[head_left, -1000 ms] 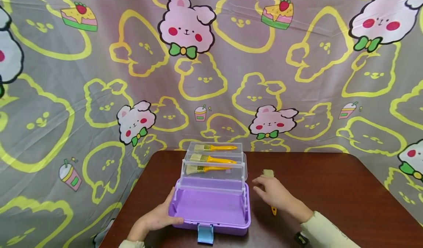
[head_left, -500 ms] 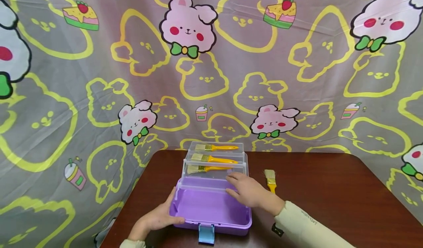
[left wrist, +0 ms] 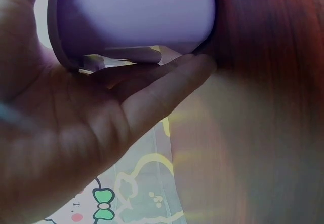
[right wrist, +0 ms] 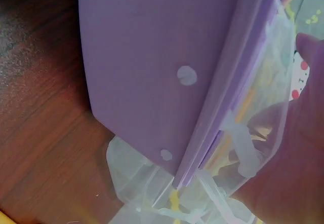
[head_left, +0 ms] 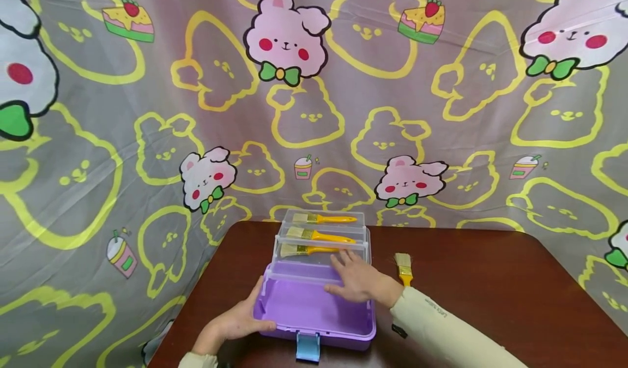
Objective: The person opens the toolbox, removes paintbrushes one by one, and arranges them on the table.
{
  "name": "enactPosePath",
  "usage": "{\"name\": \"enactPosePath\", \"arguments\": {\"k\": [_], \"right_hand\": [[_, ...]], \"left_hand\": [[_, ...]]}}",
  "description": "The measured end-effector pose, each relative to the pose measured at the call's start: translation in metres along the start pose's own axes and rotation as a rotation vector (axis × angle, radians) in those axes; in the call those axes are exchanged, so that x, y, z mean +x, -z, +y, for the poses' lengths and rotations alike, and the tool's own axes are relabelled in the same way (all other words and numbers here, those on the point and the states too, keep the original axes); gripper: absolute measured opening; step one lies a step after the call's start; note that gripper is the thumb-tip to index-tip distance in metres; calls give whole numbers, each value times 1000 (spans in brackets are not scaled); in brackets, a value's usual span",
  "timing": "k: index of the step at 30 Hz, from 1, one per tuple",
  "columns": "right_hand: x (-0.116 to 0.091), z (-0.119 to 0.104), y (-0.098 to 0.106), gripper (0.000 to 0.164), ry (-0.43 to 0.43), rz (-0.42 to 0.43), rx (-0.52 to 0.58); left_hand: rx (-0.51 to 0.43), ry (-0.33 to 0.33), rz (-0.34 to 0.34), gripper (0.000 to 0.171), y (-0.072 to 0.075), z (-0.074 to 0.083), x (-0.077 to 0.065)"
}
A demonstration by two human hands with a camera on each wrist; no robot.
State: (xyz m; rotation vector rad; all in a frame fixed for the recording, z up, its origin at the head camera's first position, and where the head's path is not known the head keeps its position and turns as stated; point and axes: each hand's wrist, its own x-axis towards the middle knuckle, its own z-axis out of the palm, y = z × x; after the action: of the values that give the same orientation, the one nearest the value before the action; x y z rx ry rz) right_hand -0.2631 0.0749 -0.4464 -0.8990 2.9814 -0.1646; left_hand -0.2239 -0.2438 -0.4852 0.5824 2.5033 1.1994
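"What does the head view show?"

"A purple plastic box (head_left: pixel 304 303) on a dark brown wooden table (head_left: pixel 471 281), its pale blue plastic latch (head_left: pixel 308 346) facing the person. The left hand (head_left: pixel 236 320) clasps its near left corner, thumb over the rim. The right hand (head_left: pixel 362 278) is over its right side, fingers loosely spread, gripping nothing."

"Why hold that corner?"

"Probably to steady it, since the stepped clear plastic trays (head_left: pixel 319 258) stand raised toward its far side."

"And the loose brush?"

"A flat, pale-bristled paintbrush with a yellow handle (head_left: pixel 404 270) lies right of the box, bristles pointing away, perhaps kept within easy reach."

"What's in the trays?"

"Three similar yellow-handled brushes (head_left: pixel 331 237), one above another, beyond the box's purple floor. The right fingertips are near the lowest; I can't tell if they touch."

"The left wrist view?"

"Fingers lie extended along the box's side wall, bracing it, I'd judge."

"And the right?"

"Round pale pegs (right wrist: pixel 187 75) on the box's outer wall, apparently carrying the trays' arms. Fingers show partly through clear plastic, contact unclear."
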Motion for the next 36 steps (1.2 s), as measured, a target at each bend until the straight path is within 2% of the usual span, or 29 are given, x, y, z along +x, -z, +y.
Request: {"name": "enactPosePath", "arguments": {"k": [10,19,22,26,31,34,36], "right_hand": [[11,6,-9,95,-38,-41,-18],[10,5,-6,101,-46,-52,-7],[8,4,-6,93,-27,-26,5],[5,3,-6,74,-7,36,36],[6,6,-6,46,42,185,65],[8,9,-6,36,52,267,101],[9,11,-6,35,43,293,136]], "left_hand": [[8,-17,0,116,-6,-2,-2],[-16,-13,-1,116,-6,0,-1],[-6,-10,3,116,-6,-1,-2],[13,-7,9,116,-5,-1,-2],[6,3,9,116,-4,0,-2],[1,6,7,116,-3,2,-2],[4,6,8,116,-3,3,-1]]}}
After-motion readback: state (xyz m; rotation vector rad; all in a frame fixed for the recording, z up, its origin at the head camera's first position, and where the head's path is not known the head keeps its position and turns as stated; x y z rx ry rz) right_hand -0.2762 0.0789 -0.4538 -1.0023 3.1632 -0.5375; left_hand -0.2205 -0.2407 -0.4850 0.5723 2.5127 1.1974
